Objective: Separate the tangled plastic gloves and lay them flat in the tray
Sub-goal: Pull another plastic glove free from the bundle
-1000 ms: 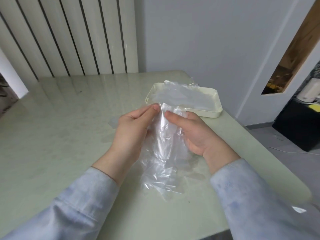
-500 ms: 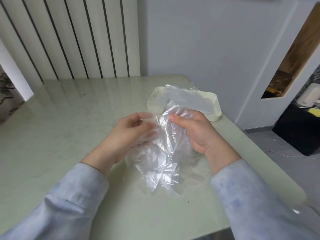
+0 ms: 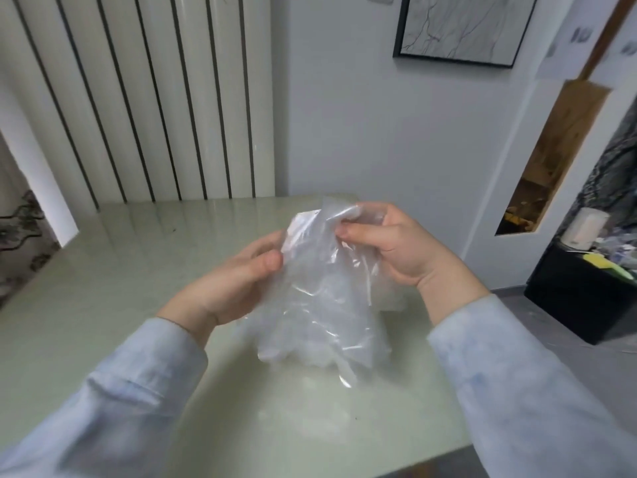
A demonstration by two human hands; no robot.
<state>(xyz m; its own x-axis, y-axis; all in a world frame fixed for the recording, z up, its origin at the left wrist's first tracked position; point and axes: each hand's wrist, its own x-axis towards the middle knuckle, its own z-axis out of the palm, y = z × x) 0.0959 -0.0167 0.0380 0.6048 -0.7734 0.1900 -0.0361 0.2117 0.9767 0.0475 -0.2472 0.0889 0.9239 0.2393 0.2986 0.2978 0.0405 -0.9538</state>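
Here, the left hand (image 3: 238, 281) pinches one side of the clear crumpled plastic gloves (image 3: 324, 291) — the right hand (image 3: 389, 246) clutches their top — above the pale-green worktop (image 3: 103, 288).

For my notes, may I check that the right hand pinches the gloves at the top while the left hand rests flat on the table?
Not quite: the head view shows the left hand off the table, gripping the gloves at their side. The right hand does pinch them at the top.
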